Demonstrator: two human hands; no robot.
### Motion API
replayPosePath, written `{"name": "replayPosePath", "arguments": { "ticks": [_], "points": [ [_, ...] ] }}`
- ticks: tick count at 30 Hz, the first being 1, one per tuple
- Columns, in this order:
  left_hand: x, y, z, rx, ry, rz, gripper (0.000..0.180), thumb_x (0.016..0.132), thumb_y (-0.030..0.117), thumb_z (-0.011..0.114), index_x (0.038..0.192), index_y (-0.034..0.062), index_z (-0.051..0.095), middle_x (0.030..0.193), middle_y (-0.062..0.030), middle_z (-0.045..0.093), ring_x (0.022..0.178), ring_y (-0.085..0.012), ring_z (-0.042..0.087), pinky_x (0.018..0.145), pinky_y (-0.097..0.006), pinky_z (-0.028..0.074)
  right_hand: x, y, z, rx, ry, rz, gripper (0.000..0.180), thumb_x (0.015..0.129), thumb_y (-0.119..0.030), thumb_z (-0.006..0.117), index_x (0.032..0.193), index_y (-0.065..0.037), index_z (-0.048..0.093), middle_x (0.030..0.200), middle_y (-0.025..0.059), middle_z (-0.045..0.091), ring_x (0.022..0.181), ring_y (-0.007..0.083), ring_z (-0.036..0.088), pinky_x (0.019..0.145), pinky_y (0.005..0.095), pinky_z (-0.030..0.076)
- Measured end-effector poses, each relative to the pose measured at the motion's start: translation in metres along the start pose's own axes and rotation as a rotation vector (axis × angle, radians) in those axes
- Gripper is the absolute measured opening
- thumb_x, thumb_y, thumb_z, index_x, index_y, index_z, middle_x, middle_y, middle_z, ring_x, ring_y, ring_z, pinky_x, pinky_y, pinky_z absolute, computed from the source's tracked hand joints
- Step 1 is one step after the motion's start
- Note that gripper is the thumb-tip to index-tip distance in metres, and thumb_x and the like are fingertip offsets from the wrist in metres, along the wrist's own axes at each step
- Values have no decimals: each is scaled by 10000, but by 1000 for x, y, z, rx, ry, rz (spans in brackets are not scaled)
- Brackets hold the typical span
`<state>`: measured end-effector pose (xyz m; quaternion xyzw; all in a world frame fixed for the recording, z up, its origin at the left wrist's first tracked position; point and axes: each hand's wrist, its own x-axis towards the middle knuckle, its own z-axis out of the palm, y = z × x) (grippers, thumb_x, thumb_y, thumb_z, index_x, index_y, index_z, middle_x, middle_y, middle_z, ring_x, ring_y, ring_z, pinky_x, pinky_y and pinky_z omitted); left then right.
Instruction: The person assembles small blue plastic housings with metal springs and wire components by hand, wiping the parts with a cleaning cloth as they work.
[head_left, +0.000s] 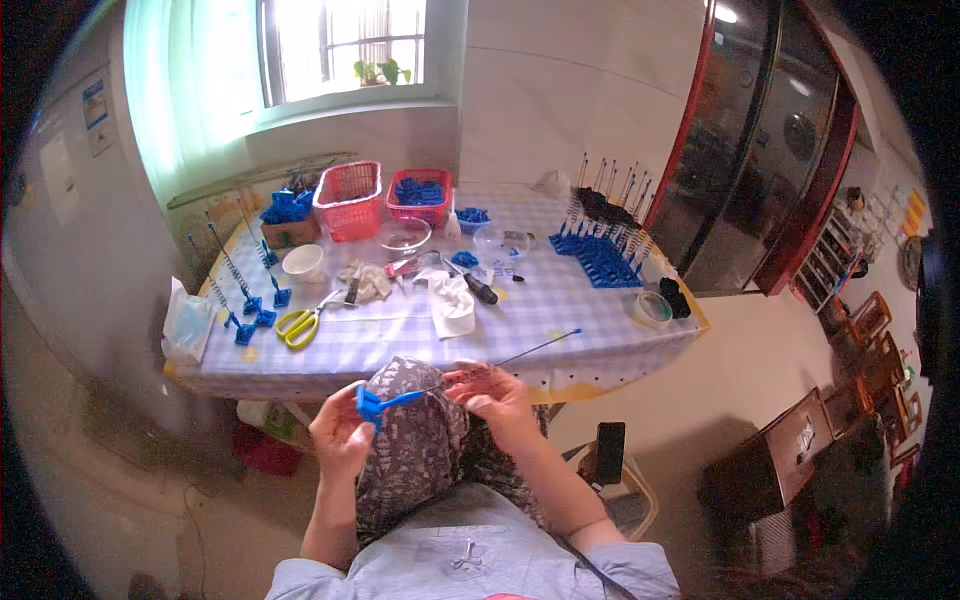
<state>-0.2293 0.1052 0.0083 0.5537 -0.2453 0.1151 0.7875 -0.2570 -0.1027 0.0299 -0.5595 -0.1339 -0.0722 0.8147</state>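
Observation:
Over my lap, my left hand [342, 432] pinches a blue plastic piece [370, 402] by its flat base. The piece's narrow stem points right, toward my other hand. My right hand [492, 392] is closed on a thin dark rod [530, 350], which slants up to the right and ends in a small blue tip. The rod's lower end lies by the end of the blue stem; whether it sits inside, I cannot tell. At the table's left side stand several blue bases [243, 334] with springs and rods. Yellow-green scissors [298, 328] rest beside them.
Ahead is a table with a checked cloth [380, 335]. Along its back are a pink basket [347, 215], another basket [420, 205] of blue parts and clear bowls [404, 237]. A white cloth [452, 305] lies mid-table. Rows of blue bases [600, 262] stand right. A phone [610, 452] is beside me.

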Motion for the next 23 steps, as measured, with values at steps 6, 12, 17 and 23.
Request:
{"name": "replayPosePath", "arguments": {
  "ticks": [6, 12, 17, 23],
  "points": [
    [-19, 6, -35, 16, 58, 30, 518, 680, 189, 675, 1078, -44, 441, 945, -133, 553, 836, -198, 567, 710, -303, 477, -23, -30, -43, -48, 361, -231, 365, 698, -200, 629, 983, 1, 520, 880, 108, 581, 724, 156, 566, 642, 258, 445],
    [-27, 8, -51, 119, 34, 83, 525, 673, 201, 680, 1089, -9, 439, 1012, -127, 528, 861, -239, 563, 725, -363, 483, -40, -39, -45, -134, 293, -260, 342, 761, -292, 584, 929, 2, 534, 774, 93, 589, 684, 160, 564, 604, 264, 438],
    [-29, 6, -54, 116, -19, 138, 507, 682, 209, 671, 1077, -13, 445, 996, -105, 518, 880, -227, 553, 729, -370, 485, -48, -35, -40, -137, 309, -223, 281, 790, -277, 549, 847, -2, 542, 748, 96, 583, 654, 162, 560, 593, 266, 434],
    [-28, 9, -55, 176, -83, 189, 522, 680, 245, 671, 1078, -6, 445, 981, -98, 506, 886, -220, 549, 728, -389, 480, -51, -30, -49, -137, 211, -164, 249, 810, -264, 520, 836, -16, 538, 731, 104, 579, 644, 168, 557, 595, 281, 435]
  ]
}}
